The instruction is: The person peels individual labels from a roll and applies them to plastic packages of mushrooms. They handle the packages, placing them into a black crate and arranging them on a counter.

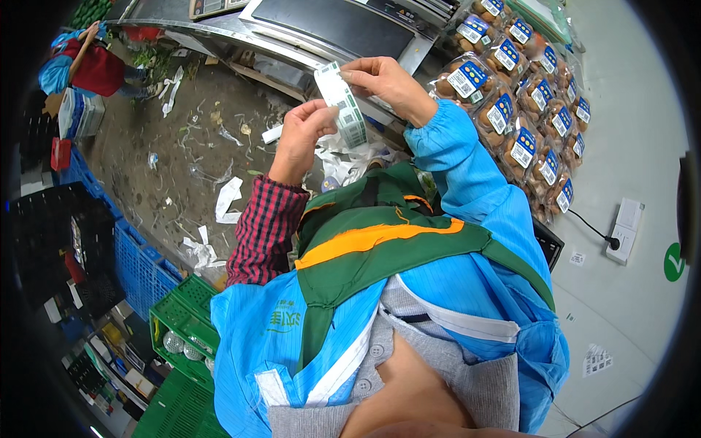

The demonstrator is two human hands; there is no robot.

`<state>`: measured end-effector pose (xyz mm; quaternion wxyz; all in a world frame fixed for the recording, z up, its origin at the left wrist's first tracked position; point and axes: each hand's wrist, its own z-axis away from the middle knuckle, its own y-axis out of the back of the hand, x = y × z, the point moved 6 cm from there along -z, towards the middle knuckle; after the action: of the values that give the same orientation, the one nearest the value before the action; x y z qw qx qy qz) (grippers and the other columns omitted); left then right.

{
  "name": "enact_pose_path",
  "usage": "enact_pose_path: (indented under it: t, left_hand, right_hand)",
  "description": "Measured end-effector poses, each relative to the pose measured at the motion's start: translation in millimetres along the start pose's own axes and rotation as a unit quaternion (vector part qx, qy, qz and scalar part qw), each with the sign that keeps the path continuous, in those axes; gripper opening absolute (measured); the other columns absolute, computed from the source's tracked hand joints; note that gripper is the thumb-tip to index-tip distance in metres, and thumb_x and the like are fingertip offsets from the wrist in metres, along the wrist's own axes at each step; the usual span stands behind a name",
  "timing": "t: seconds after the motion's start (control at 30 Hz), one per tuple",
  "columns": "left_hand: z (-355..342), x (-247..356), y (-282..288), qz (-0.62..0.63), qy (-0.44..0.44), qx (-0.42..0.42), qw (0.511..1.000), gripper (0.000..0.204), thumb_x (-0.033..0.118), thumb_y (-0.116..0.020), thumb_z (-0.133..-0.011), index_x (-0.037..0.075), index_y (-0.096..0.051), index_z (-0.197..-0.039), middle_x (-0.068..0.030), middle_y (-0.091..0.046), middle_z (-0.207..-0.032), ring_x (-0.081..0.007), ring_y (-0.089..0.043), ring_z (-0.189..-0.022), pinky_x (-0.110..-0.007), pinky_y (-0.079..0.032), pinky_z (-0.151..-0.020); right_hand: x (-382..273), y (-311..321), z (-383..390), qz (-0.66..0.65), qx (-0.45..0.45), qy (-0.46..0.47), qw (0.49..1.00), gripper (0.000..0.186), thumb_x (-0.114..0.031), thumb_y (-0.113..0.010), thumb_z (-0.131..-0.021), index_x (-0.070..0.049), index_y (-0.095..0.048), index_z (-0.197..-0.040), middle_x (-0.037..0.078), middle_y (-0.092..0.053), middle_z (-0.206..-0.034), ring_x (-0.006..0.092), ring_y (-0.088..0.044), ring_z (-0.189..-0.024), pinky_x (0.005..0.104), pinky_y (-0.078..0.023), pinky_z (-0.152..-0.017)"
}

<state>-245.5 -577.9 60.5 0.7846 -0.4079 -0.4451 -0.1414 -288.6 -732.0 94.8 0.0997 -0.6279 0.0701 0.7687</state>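
Before my chest I hold a strip of white labels [350, 120] with green edges and printed codes, stretched between both hands. My left hand [298, 137], out of a checked red-and-black sleeve, pinches the strip's left edge near its middle. The fingers of my right hand [391, 82], below a blue sleeve, are closed on its upper end. The strip's lower end hangs free and curves to the right. Just beyond my hands stands a metal workbench with a dark flat panel [332, 31].
Stacked clear packs of brown round produce [504, 109] with blue-and-white labels rise at the right. White paper scraps [228, 199] litter the floor. Green crates [186, 321] and blue crates [142, 263] stand at the lower left. Another person [91, 66] bends at the far left.
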Motion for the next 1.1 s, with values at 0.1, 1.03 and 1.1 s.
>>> enact_pose_path:
  t: [0.1, 1.03, 1.1]
  left_hand:
    - [-4.8, 6.8, 11.0, 0.044, 0.000, 0.035, 0.998, 0.014, 0.009, -0.065, -0.083, 0.000, -0.064, -0.094, 0.0008, -0.062, -0.077, -0.0058, -0.056, -0.065, -0.021, -0.047, -0.065]
    - [-2.6, -22.4, 15.2, -0.034, 0.048, -0.001, 0.998, 0.018, 0.015, -0.061, -0.087, 0.000, -0.064, -0.096, -0.0022, -0.064, -0.082, -0.0081, -0.059, -0.072, -0.020, -0.047, -0.068]
    - [-4.6, -20.7, 13.4, -0.052, 0.035, -0.005, 0.998, 0.016, 0.015, -0.063, -0.086, 0.001, -0.064, -0.093, -0.0012, -0.063, -0.079, -0.0071, -0.058, -0.069, -0.020, -0.046, -0.066]
  right_hand:
    - [12.0, -6.0, 0.8, -0.001, -0.053, -0.034, 0.998, 0.035, -0.028, -0.066, -0.088, 0.000, -0.066, -0.109, 0.002, -0.065, -0.086, 0.0070, -0.056, -0.076, 0.0215, -0.045, -0.068]
    - [28.1, 5.2, -9.2, 0.001, -0.001, -0.070, 0.998, 0.025, -0.014, -0.068, -0.080, 0.002, -0.067, -0.099, 0.002, -0.064, -0.079, 0.0078, -0.054, -0.067, 0.0212, -0.044, -0.062]
    - [30.2, 4.4, -10.1, -0.001, 0.002, -0.071, 0.997, 0.025, -0.014, -0.067, -0.080, 0.002, -0.067, -0.099, 0.002, -0.064, -0.078, 0.0076, -0.054, -0.067, 0.0213, -0.044, -0.062]
